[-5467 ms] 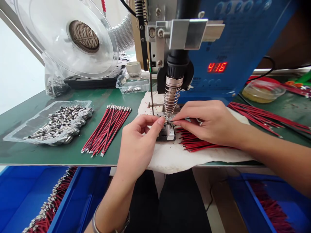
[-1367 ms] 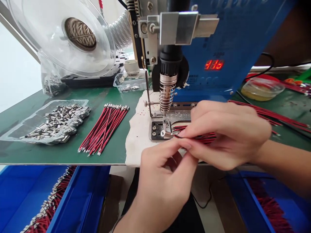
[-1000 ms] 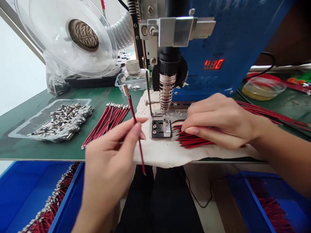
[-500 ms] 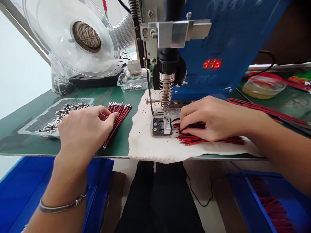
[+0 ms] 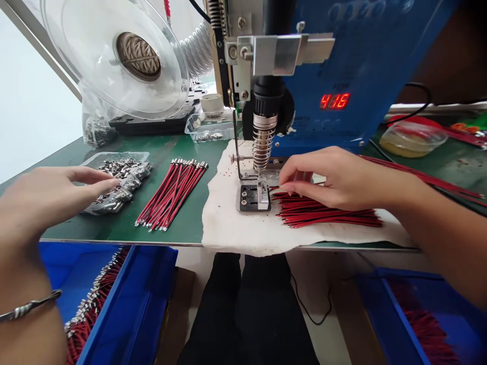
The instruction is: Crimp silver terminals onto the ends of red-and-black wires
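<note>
My left hand (image 5: 61, 195) is over the clear plastic tray (image 5: 95, 210) of small metal connectors (image 5: 133, 177). Its thumb and index finger come together at the heap; whatever is between them is hidden. Beside that tray lies a fanned bundle of red-and-black wires (image 5: 171, 195) with metal connectors on their far ends. My right hand (image 5: 323, 175) pinches the end of a red-and-black wire (image 5: 274, 189) above a pile of bare-ended wires (image 5: 327, 213) on white cloth. Just left of those fingertips stands the small black-and-silver fixture (image 5: 253, 197), under the spring-wrapped soldering head (image 5: 264, 139).
The blue machine (image 5: 342, 56) with a lit red display rises behind my right hand. A large clear reel (image 5: 83, 56) stands at the back left. Blue bins (image 5: 152, 299) of wires sit below the table. Longer wires (image 5: 437, 180) lie at the right.
My left hand has moved left from the finished-end wire bundle to the connector tray. My right hand has lifted slightly off the wire pile, its fingertips now pinched near the fixture.
</note>
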